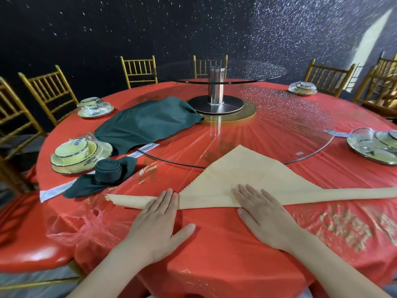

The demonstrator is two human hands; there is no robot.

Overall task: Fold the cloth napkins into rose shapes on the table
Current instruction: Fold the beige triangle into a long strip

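On the round worktop (214, 244), covered in red cloth, a plastic-wrapped place setting (79, 157) of pale bowls and plates sits at the left edge. Just beside it, nearer the near edge, stands a dark green napkin rose (107, 171), its coiled middle upright on two spread leaf-like corners. Behind it, toward the centre, a loose dark green cloth (148, 123) lies crumpled, partly over the rim of the glass turntable (300, 130).

The left hand (156, 224) lies flat near the near edge, fingers straight and together, their tips pressing the narrow folded band of the beige napkin (247, 175). This napkin lies along the near edge as a triangle, its point aimed at the centre and overlapping the turntable's rim; its folded base stretches into long tails to both sides. The right hand (262, 218) is likewise flat with straight fingers, resting on the triangle's lower part, apart from the left hand.

A steel post (216, 87) rises at the centre. Another wrapped place setting (373, 145) sits at the right edge.
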